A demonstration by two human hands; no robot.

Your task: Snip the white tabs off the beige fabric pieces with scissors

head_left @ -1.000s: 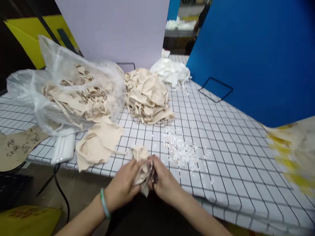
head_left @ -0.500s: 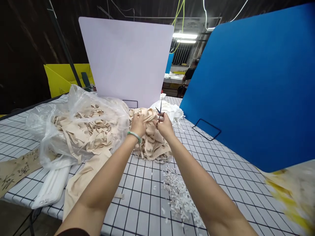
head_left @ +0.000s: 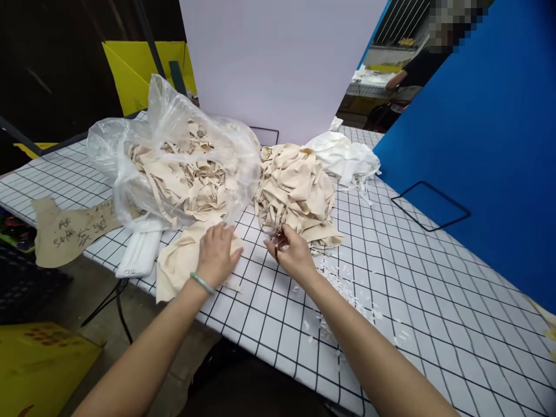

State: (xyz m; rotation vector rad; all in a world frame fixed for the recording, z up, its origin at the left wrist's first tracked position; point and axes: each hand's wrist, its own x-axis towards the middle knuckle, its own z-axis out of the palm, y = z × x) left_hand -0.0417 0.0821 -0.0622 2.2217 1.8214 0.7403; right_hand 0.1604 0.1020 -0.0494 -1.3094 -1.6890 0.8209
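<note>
Where both hands were raised over the beige heap half a second ago, they now sit low on the desk (head_left: pixel 391 278).

Since then the left hand (head_left: pixel 216 255) has dropped onto the flat beige cloth piece (head_left: pixel 178 266) by the desk's near edge, palm down, fingers spread and holding nothing; a green bangle (head_left: pixel 201 282) rings its wrist; the right hand (head_left: pixel 292 253) is curled shut around small scissors (head_left: pixel 276 237), just in front of the beige scrap heap (head_left: pixel 297 191); white clippings (head_left: pixel 343 289) lie beside that forearm; the clear plastic bag (head_left: pixel 174 156) of scraps stands just beyond the left hand.
</note>
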